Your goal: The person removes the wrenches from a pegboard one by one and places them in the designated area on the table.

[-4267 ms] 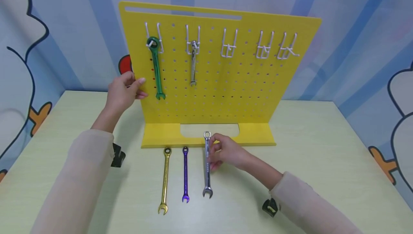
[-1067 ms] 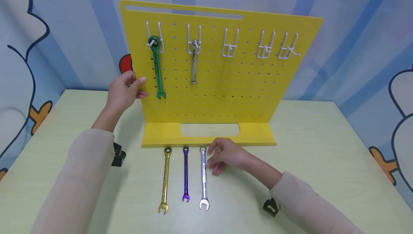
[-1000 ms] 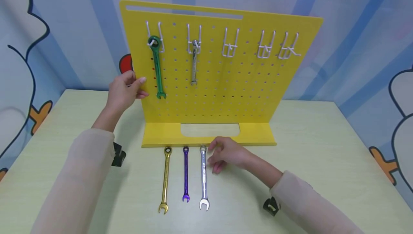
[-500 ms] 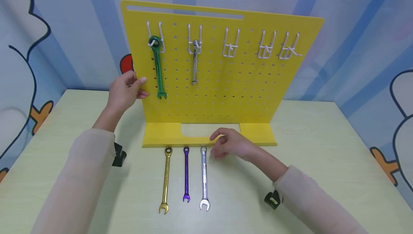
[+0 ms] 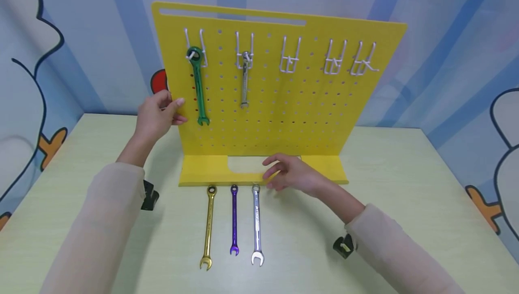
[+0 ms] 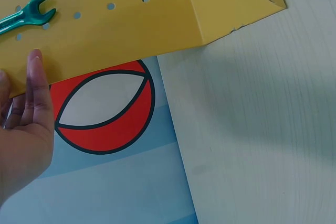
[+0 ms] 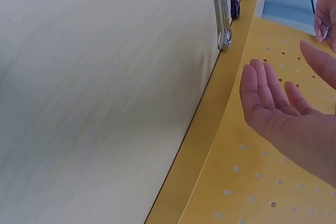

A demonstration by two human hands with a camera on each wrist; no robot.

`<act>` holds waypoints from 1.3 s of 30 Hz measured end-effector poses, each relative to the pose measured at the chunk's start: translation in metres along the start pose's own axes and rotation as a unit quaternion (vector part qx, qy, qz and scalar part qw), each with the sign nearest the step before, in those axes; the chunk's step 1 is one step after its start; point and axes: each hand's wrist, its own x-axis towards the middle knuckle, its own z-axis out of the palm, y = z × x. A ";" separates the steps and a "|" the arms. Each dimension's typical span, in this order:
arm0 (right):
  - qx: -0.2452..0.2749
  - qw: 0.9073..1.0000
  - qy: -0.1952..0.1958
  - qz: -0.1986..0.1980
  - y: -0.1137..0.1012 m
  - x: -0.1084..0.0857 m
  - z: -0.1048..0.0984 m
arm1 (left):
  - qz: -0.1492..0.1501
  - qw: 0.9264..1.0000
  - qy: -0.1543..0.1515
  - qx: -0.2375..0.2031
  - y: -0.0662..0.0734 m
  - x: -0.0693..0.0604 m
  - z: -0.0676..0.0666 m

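Note:
My left hand [image 5: 155, 115] grips the left edge of the yellow pegboard [image 5: 284, 100], thumb in front, as the left wrist view also shows. A green wrench [image 5: 198, 88] and a small silver wrench [image 5: 245, 82] hang from two of its white hooks. My right hand [image 5: 298, 174] hovers over the board's base with fingers apart and relaxed, holding nothing; in the right wrist view the palm [image 7: 294, 124] is bare. Below the base lie a gold wrench [image 5: 208, 228], a purple wrench [image 5: 234, 222] and a larger silver wrench [image 5: 257, 226], side by side on the table.
More white hooks [image 5: 289, 62] without wrenches line the upper right of the pegboard. The pale table [image 5: 397, 186] extends on both sides. A blue curtain with cartoon figures [image 5: 438, 51] stands behind and beside the table.
Earlier my right hand held the larger silver wrench; it now lies on the table beside the purple one. The right hand has let go and moved up and slightly right. My left hand stays put.

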 end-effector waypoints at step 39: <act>-0.017 0.998 0.002 -0.068 -0.029 0.013 -0.016 | -0.007 1.000 0.002 -0.001 0.000 0.000 0.001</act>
